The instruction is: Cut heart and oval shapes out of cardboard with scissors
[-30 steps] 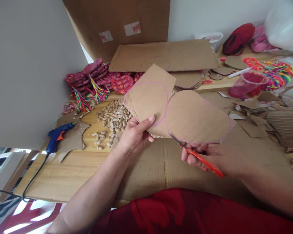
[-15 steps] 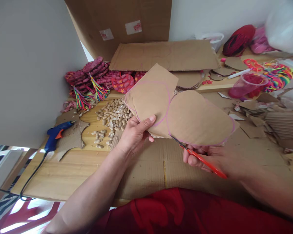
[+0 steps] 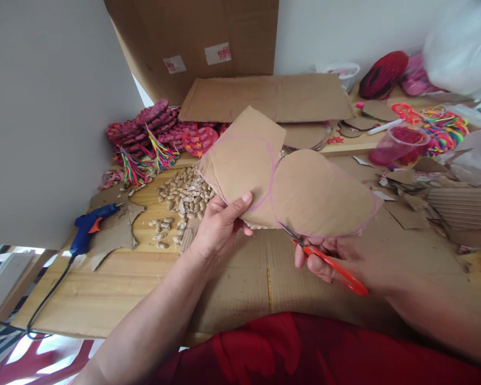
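Note:
My left hand (image 3: 224,216) grips a piece of cardboard (image 3: 246,155) by its lower edge, thumb on top and fingers beneath. Two rounded outlines in purple marker are drawn on the piece, and its right part (image 3: 320,192) is partly cut to a round shape. Red-handled scissors (image 3: 332,264) are in my right hand (image 3: 320,259), with the blades at the lower edge of the cardboard near the purple line between the two outlines. How far the blades are apart is hard to tell.
Peanut shells (image 3: 188,192) lie left of the cardboard, near a blue glue gun (image 3: 86,230) on a cardboard scrap. Pink shell-covered pieces (image 3: 144,128) with tassels are stacked behind. At right are a pink plastic cup (image 3: 398,141), colourful cords (image 3: 444,128) and cardboard scraps (image 3: 460,206).
The view has shifted slightly, so most things sit a little further left. The scissors' tip has moved slightly right along the cardboard's lower edge. Both hands keep their hold.

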`<state>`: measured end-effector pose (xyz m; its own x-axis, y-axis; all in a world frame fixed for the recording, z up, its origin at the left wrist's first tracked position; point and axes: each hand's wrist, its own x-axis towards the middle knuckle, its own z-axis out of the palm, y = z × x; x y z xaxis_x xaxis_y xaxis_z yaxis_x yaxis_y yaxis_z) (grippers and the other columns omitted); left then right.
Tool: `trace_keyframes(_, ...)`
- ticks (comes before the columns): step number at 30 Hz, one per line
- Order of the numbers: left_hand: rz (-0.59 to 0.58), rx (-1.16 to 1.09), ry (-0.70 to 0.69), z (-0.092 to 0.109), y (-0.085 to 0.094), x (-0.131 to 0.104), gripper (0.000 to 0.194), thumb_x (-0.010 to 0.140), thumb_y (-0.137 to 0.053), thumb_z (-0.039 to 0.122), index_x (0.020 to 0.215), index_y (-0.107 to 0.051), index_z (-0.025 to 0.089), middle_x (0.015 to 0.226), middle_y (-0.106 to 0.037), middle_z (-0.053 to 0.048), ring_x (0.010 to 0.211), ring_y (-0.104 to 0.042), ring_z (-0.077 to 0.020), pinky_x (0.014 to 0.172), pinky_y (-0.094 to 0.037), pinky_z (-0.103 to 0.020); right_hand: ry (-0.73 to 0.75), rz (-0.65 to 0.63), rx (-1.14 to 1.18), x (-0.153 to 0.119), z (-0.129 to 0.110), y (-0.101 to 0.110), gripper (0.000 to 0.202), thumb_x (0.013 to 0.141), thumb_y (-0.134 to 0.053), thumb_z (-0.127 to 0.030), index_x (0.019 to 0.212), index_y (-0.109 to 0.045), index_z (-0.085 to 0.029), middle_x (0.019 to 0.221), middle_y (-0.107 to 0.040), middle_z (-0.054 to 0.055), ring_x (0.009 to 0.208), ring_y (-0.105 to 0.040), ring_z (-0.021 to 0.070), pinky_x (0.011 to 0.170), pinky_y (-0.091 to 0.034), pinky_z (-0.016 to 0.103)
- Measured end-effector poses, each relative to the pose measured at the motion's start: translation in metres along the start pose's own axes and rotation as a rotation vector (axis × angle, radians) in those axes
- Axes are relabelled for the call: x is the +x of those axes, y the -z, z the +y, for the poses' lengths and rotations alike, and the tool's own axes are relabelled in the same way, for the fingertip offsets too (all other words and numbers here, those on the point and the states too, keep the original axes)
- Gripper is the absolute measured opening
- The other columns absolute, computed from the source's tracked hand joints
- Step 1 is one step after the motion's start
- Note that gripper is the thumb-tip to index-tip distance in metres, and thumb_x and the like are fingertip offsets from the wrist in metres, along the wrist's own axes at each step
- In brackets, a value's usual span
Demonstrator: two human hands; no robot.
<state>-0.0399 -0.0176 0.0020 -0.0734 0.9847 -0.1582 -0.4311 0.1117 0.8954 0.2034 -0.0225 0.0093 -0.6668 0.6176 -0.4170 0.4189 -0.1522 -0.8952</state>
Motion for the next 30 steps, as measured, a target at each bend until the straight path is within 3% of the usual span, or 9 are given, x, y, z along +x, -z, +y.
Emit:
trace_keyframes(6,0.02,-0.003,-0.023,0.0,0.0,0.0,0.027,0.07,-0.086,0.035,0.083,-0.074,0.015,0.072,-0.068,-0.003,0.05,-0.061,-0.0115,0.033,-0.05,-0.019,0.001,-0.064,0.12,0.001,0.003,0.003,0.045,0.084,-0.063,-0.065,0.083,-0.06,-0.02,0.065,-0.046,-0.004,0.057,-0.043,0.0117,0.053,-0.031,0.026)
trace_keyframes(11,0.038,0.004,-0.007,0.0,0.0,0.0,0.029,0.068,-0.087,0.037,0.082,-0.074,0.015,0.07,-0.067,-0.002,0.048,-0.059,-0.0107,0.032,-0.049,-0.019,0.013,-0.083,0.095,0.001,0.01,0.006,0.045,0.089,-0.057,-0.065,0.086,-0.059,-0.02,0.066,-0.045,-0.004,0.057,-0.042,0.0109,0.054,-0.031,0.026)
trace_keyframes(16,0.016,0.004,0.022,-0.002,-0.002,-0.001,0.031,0.068,-0.087,0.039,0.081,-0.073,0.015,0.068,-0.067,-0.002,0.048,-0.059,-0.0104,0.033,-0.049,-0.019,-0.006,-0.09,0.073,0.002,0.007,0.004,0.049,0.085,-0.06,-0.069,0.078,-0.056,-0.02,0.068,-0.045,-0.004,0.058,-0.04,0.0111,0.054,-0.031,0.027)
trace_keyframes(23,0.054,-0.119,0.028,-0.007,-0.005,-0.001,0.027,0.072,-0.084,0.029,0.09,-0.071,0.013,0.086,-0.072,-0.003,0.063,-0.067,-0.0136,0.045,-0.061,-0.024,0.071,0.016,0.175,0.008,0.002,-0.003,0.048,0.082,-0.069,-0.062,0.07,-0.049,-0.02,0.063,-0.044,-0.005,0.056,-0.035,0.0094,0.052,-0.03,0.025)
trace_keyframes(30,0.055,-0.133,0.038,-0.012,-0.008,-0.006,0.023,0.072,-0.085,0.023,0.089,-0.073,0.013,0.086,-0.074,-0.002,0.068,-0.069,-0.0134,0.053,-0.064,-0.024,0.097,0.095,0.214,0.01,0.004,-0.005,0.047,0.083,-0.07,-0.059,0.069,-0.047,-0.021,0.058,-0.038,-0.007,0.052,-0.033,0.0086,0.051,-0.026,0.025)
